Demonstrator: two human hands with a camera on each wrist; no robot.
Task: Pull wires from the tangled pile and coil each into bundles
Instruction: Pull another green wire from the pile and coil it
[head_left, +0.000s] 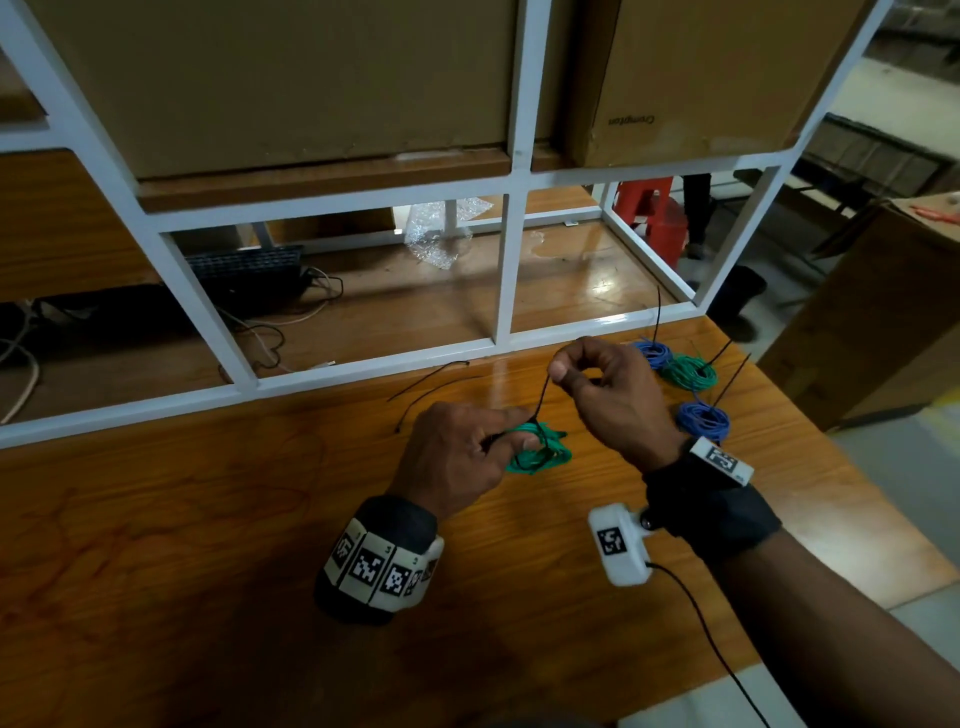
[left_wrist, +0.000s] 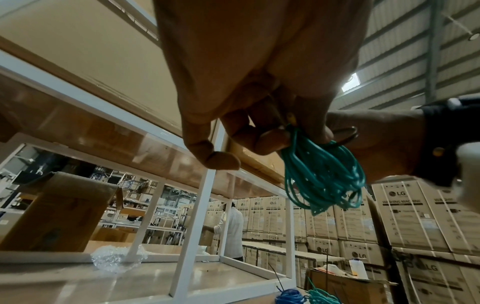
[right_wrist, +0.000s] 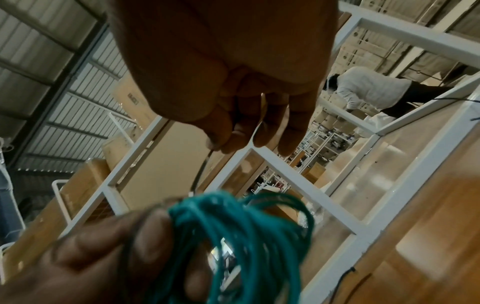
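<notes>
My left hand (head_left: 498, 441) grips a coiled green wire bundle (head_left: 540, 452) just above the wooden table (head_left: 208, 571). The same green wire bundle (left_wrist: 322, 174) hangs from my left fingers in the left wrist view and fills the bottom of the right wrist view as a green wire bundle (right_wrist: 246, 236). My right hand (head_left: 563, 371) pinches the end of a black cable tie (head_left: 541, 397) that runs down to the bundle. The black cable tie (right_wrist: 200, 172) shows below my right fingertips.
Two blue bundles (head_left: 655, 353) (head_left: 704, 421) and a green bundle (head_left: 691, 371) with black ties lie at the right. Loose black cable ties (head_left: 426, 382) lie near the white shelf frame (head_left: 363, 369). Cardboard boxes (head_left: 696, 78) sit on the shelf above. A person in white (left_wrist: 231, 230) stands far behind.
</notes>
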